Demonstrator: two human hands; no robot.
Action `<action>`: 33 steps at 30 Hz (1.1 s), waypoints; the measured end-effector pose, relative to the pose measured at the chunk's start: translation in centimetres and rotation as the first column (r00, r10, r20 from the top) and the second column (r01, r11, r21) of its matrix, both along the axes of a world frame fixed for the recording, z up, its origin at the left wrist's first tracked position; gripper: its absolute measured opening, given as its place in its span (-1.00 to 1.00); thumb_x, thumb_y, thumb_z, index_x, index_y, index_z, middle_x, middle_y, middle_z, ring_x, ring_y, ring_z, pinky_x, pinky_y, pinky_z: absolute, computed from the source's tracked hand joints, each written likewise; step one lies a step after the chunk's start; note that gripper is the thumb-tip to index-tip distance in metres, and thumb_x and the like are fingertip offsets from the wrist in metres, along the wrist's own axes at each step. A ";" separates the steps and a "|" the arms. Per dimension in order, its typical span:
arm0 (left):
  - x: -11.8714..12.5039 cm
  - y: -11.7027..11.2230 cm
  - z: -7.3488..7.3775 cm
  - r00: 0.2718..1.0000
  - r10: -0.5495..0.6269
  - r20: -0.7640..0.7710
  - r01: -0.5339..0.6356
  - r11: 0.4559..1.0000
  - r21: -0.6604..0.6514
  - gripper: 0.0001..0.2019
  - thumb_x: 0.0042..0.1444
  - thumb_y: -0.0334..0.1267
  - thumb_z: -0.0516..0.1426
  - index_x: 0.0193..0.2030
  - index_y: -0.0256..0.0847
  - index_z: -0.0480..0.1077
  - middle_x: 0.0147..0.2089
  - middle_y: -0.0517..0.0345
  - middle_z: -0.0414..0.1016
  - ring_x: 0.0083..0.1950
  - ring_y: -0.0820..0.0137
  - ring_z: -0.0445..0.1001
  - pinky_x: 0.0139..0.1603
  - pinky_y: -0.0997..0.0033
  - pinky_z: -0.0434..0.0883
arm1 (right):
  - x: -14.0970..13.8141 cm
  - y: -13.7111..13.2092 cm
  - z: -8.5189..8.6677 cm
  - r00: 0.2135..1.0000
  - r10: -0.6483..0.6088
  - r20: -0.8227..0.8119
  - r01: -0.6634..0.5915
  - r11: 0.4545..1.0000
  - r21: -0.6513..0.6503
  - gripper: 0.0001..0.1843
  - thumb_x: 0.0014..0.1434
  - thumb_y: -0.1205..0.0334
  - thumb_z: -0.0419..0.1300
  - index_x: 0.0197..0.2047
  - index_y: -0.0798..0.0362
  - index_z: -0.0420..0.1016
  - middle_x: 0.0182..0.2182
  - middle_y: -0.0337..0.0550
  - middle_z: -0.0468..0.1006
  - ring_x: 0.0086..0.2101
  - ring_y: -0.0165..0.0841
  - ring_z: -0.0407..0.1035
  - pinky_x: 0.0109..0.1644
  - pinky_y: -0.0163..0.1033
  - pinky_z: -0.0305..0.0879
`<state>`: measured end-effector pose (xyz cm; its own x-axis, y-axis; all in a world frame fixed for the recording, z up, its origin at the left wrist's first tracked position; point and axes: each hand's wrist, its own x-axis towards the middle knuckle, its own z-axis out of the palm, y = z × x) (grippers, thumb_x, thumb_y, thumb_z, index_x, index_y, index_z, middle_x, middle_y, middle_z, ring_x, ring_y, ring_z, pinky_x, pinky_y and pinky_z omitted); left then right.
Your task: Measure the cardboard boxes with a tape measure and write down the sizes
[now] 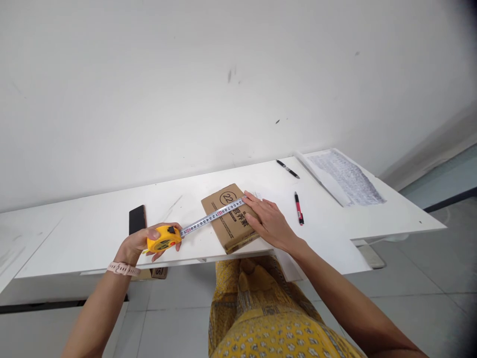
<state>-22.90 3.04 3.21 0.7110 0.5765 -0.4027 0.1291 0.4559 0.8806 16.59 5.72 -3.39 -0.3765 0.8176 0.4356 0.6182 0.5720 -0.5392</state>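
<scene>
My left hand [154, 241] is closed around a yellow tape measure [164, 238], out over the front part of the table. A silver blade [206, 219] runs from its case to the upper right, lying across a brown cardboard box [227, 219] marked 22. At the box's right end, my right hand [270, 221] grips the box, its index finger pressing on the blade near the low numbers. The very tip of the blade is hidden under those fingers. The box lies flat near the table's front edge.
Left of the box is a black phone [137, 219]. A red pen [298, 209] and a black pen [287, 169] lie to the right, beside a printed sheet [346, 179]. White paper [328, 248] overhangs the table's front edge. A wall stands behind the white table [89, 223].
</scene>
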 end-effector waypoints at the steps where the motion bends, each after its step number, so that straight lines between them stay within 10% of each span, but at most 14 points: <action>1: 0.1 0.0 0.1 1.000 -0.008 0.000 0.008 1.000 0.002 -0.26 -0.06 -0.07 0.15 0.28 -0.34 0.24 -0.08 -0.20 0.58 -0.66 0.53 0.36 -0.77 0.58 0.12 | 0.0 0.0 0.0 1.000 -0.001 0.001 0.001 1.000 -0.001 -0.47 0.44 0.07 -0.10 0.40 -0.06 0.21 0.41 -0.03 0.21 0.31 -0.15 0.25 0.35 0.17 0.12; 14: 2.8 0.0 1.3 1.000 0.008 -0.022 -0.007 0.997 0.072 -0.29 -0.09 -0.07 0.18 0.24 -0.29 0.30 -0.10 -0.17 0.60 -0.66 0.53 0.35 -0.78 0.62 0.08 | -0.3 0.2 -0.1 0.999 0.000 -0.035 0.000 1.000 0.001 -0.47 0.43 0.07 -0.10 0.40 -0.08 0.22 0.40 -0.03 0.22 0.30 -0.14 0.25 0.35 0.16 0.13; 20: 6.4 -2.5 -0.5 0.979 0.190 0.072 -0.199 0.966 0.166 -0.41 0.03 -0.05 0.20 0.19 -0.22 0.29 0.01 -0.08 0.54 -0.56 0.43 0.48 -0.65 0.54 0.24 | 1.5 0.1 -1.5 0.935 0.039 -0.351 -0.114 0.974 -0.196 -0.26 0.40 -0.07 0.01 0.53 -0.15 -0.15 0.49 0.02 -0.03 0.35 -0.10 0.17 0.30 0.15 0.26; 27: 13.3 -7.4 -6.8 0.562 0.739 0.371 -0.827 0.500 0.256 -0.43 -0.02 0.10 0.27 0.08 -0.12 0.31 0.02 -0.02 0.54 -0.43 0.27 0.56 -0.03 -0.07 0.50 | 2.6 -1.6 -4.3 0.882 0.127 -0.453 -0.225 0.959 -0.170 -0.39 0.28 -0.02 0.22 0.36 -0.21 0.27 0.34 -0.02 0.30 0.27 -0.08 0.27 0.15 0.06 0.46; 33: 15.2 -5.1 -5.0 0.478 0.763 0.436 -0.878 0.422 0.224 -0.51 0.00 0.10 0.23 0.00 -0.12 0.37 0.00 0.00 0.59 -0.47 0.27 0.55 0.17 -0.25 0.38 | 1.3 0.6 -0.4 0.901 0.081 -0.427 -0.135 0.986 -0.098 -0.58 0.31 -0.04 0.16 0.15 -0.06 0.46 0.17 0.06 0.37 0.03 -0.15 0.44 -0.16 -0.09 0.53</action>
